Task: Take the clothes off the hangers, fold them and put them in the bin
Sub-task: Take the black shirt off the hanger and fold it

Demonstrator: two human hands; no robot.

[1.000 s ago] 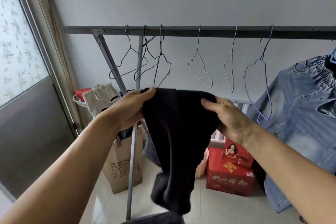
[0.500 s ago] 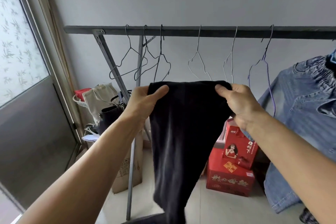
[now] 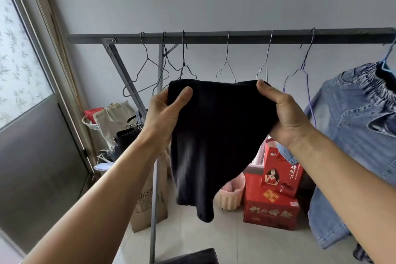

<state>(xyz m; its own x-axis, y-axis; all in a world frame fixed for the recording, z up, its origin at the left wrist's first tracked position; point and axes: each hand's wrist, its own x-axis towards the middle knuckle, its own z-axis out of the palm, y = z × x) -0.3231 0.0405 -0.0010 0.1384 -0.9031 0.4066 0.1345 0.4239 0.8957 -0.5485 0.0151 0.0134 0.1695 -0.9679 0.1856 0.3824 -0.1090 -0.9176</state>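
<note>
Black cloth: a dark garment [image 3: 214,135] hangs between my two hands in front of the rack, its top edge held roughly level and its lower part narrowing to a point above the floor.
Left hand: my left hand [image 3: 165,118] grips the garment's upper left corner, thumb laid across the front and the fingers curled behind the fabric.
Right hand: my right hand [image 3: 282,113] pinches the upper right corner, thumb on top and the other fingers tucked behind; I cannot see them fully.
Bottom edge: a dark shape [image 3: 192,257] shows at the lower rim of my view; I cannot tell what it is.
Floor items: a red box [image 3: 271,210] sits on the tiles with a red carton [image 3: 282,173] on top, and a pink basket [image 3: 232,196] stands just beside them, partly behind the garment.
Cardboard box: a brown box [image 3: 150,201] stands behind the rack leg [image 3: 155,178].
Denim: a blue denim piece [image 3: 353,146] hangs on a blue hanger [image 3: 389,58] at the right.
Hangers: six bare wire hangers [image 3: 227,66] hang along the grey rail [image 3: 235,36].
Corner: bags [image 3: 113,120] are piled by the door [image 3: 32,135] at far left.
</note>
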